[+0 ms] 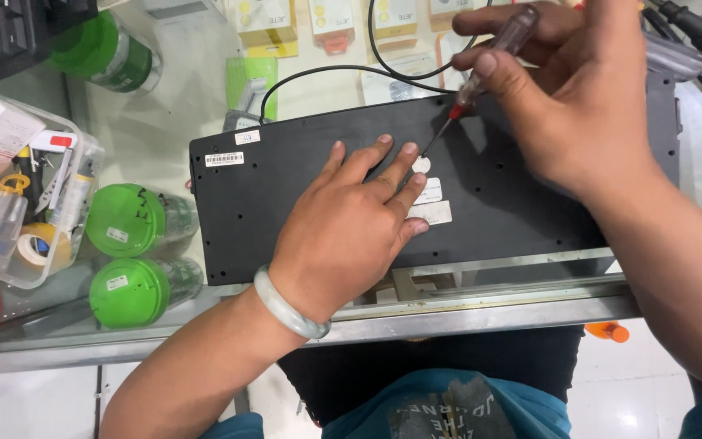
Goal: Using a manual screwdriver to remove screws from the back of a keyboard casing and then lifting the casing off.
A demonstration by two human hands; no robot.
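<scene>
While left hand lies flat on keyboard back — right hand grasping screwdriver, tip mid-panel.

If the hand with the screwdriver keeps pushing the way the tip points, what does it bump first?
Probably the round white sticker on the black keyboard's back; the right hand aims the screwdriver tip down-left, almost touching it, beside the left hand.

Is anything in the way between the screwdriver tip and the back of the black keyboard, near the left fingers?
Nothing visible. The screwdriver in the right hand points down at the keyboard beside a round white sticker; the left hand lies flat just beside it.
</scene>
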